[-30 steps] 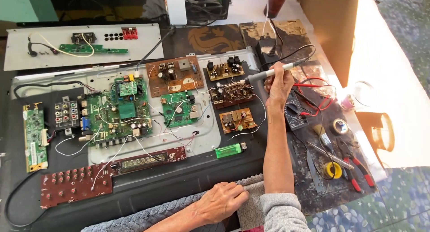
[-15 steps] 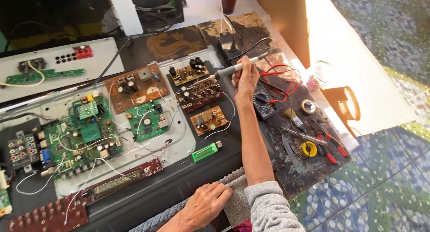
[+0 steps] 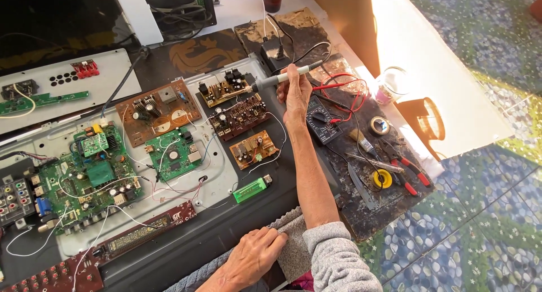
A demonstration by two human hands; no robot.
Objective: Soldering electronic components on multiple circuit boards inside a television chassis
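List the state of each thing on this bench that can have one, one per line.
Right hand: closed around the soldering iron, tip over a small brown board.
Left hand: flat on the grey cloth, holding nothing.
Multimeter: face up, red leads attached.
Green lighter: lying flat, unlit.
Red-handled pliers: lying closed.
Large green board: bare, wires attached.

The left hand [image 3: 251,261] runs off the bottom edge; the red-brown board [image 3: 53,275] is cut off there too.
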